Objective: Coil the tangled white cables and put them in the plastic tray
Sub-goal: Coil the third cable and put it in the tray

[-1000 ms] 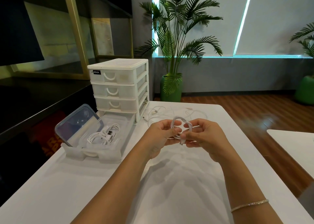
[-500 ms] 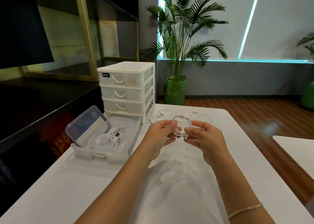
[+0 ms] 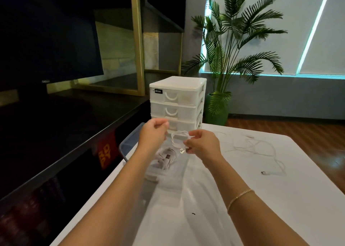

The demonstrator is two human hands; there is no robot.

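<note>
My right hand pinches a small coiled white cable and holds it in the air above the clear plastic tray. My left hand hovers just left of the coil with its fingers curled and nothing visible in them. Other coiled white cables lie inside the tray, which my left forearm mostly hides. Loose tangled white cables sprawl over the white table on the right, with a connector end near them.
A white three-drawer unit stands right behind the tray. The tray's lid leans up at its left. A dark counter runs along the left edge of the table. A potted palm stands on the floor beyond.
Both hands moved left and forward from the table's middle to above the tray, carrying the coil. My left hand has come off the coil, which my right hand now holds alone.
</note>
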